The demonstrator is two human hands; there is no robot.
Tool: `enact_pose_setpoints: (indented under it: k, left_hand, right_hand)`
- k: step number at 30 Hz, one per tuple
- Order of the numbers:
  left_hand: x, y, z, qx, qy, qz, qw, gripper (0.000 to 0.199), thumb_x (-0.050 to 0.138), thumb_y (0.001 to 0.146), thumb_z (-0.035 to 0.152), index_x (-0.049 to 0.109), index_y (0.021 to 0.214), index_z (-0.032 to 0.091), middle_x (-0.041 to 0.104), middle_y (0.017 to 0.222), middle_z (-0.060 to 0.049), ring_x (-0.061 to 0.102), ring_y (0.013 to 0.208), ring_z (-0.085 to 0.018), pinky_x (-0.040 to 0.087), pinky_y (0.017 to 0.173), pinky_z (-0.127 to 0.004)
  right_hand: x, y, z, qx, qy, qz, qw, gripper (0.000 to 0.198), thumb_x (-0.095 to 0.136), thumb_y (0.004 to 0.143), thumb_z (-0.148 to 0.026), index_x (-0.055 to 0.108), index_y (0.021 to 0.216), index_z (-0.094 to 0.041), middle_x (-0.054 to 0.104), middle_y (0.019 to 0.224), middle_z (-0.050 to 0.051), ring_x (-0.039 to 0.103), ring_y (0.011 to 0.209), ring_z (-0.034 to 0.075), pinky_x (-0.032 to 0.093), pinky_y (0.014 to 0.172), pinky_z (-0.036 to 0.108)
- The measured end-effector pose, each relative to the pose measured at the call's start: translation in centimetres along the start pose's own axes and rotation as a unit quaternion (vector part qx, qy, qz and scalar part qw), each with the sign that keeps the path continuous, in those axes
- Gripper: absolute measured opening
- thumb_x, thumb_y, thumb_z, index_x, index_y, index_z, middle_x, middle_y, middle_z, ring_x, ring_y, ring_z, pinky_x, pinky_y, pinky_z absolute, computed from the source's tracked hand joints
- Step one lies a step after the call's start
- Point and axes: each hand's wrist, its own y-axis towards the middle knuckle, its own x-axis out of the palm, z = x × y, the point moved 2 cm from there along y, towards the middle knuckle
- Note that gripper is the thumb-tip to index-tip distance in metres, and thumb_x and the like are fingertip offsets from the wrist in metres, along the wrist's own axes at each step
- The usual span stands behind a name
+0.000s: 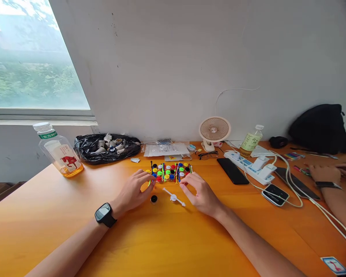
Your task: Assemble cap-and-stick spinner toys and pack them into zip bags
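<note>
Several small round caps in mixed colours, in rows with thin coloured sticks laid across, form a cluster (167,173) in front of me. At the cluster's near left edge is my left hand (135,190), fingers curled and thumb and index tips together; anything between them is too small to make out. My right hand (200,194) is at the near right edge, its thumb and index bent towards each other in a pinch, contents unclear. Between my hands on the table lie a black round cap (153,199) and a white cap (173,197) with a white stick across it.
A drink bottle (60,152) and a black plastic bag (86,152) stand left. Behind are clear packets (165,150), a fan (215,130) and glasses (208,155). Rightwards are a phone (232,171), power strip (248,167), cables and another person's hands (325,174).
</note>
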Motion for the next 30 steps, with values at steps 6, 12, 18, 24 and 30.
enact_pose_setpoints:
  k: [6, 12, 18, 24, 30]
  left_hand:
    - [0.7, 0.6, -3.7, -0.066, 0.048, 0.064, 0.995, 0.032, 0.050, 0.105, 0.036, 0.059, 0.133, 0.022, 0.070, 0.126, -0.010, 0.060, 0.115, -0.031, 0.053, 0.097, -0.047]
    - [-0.1, 4.3, -6.8, -0.151, 0.069, 0.025, 0.986, 0.023, 0.054, 0.098, 0.034, 0.072, 0.103, 0.022, 0.077, 0.105, -0.009, 0.069, 0.099, -0.029, 0.054, 0.086, -0.040]
    - [0.5, 7.4, -7.4, -0.174, 0.082, -0.060, 0.980, 0.016, 0.064, 0.088, 0.027, 0.078, 0.087, 0.021, 0.080, 0.095, -0.008, 0.074, 0.088, -0.027, 0.052, 0.076, -0.033]
    - [1.1, 8.1, -7.2, -0.190, 0.112, -0.093, 0.971, 0.017, 0.066, 0.088, 0.027, 0.081, 0.091, 0.019, 0.080, 0.097, -0.010, 0.075, 0.091, -0.026, 0.051, 0.073, -0.029]
    - [1.2, 8.0, -7.2, -0.181, 0.137, -0.104, 0.968, 0.018, 0.063, 0.089, 0.022, 0.080, 0.093, 0.020, 0.080, 0.094, -0.008, 0.074, 0.086, -0.024, 0.050, 0.071, -0.028]
  right_hand:
    - [0.2, 0.0, 0.1, -0.003, -0.001, -0.003, 1.000, 0.016, 0.055, 0.105, -0.026, 0.066, 0.094, -0.024, 0.069, 0.092, 0.006, 0.060, 0.094, 0.024, 0.049, 0.088, 0.040]
    - [0.1, 0.0, 0.3, -0.002, -0.001, -0.003, 1.000, 0.016, 0.055, 0.104, -0.024, 0.065, 0.092, -0.023, 0.068, 0.092, 0.006, 0.061, 0.094, 0.024, 0.049, 0.088, 0.038]
    - [0.0, 0.0, 0.4, -0.003, -0.008, 0.005, 1.000, 0.016, 0.056, 0.103, -0.022, 0.065, 0.090, -0.023, 0.068, 0.089, 0.005, 0.060, 0.091, 0.023, 0.048, 0.086, 0.037]
    - [0.0, 0.0, 0.7, -0.012, -0.014, 0.010, 1.000, 0.015, 0.057, 0.103, -0.021, 0.064, 0.091, -0.023, 0.068, 0.089, 0.005, 0.060, 0.091, 0.023, 0.048, 0.086, 0.037]
    - [0.0, -0.1, 0.7, -0.011, -0.017, 0.004, 1.000, 0.014, 0.057, 0.103, -0.020, 0.063, 0.090, -0.022, 0.067, 0.089, 0.004, 0.059, 0.091, 0.022, 0.048, 0.087, 0.036]
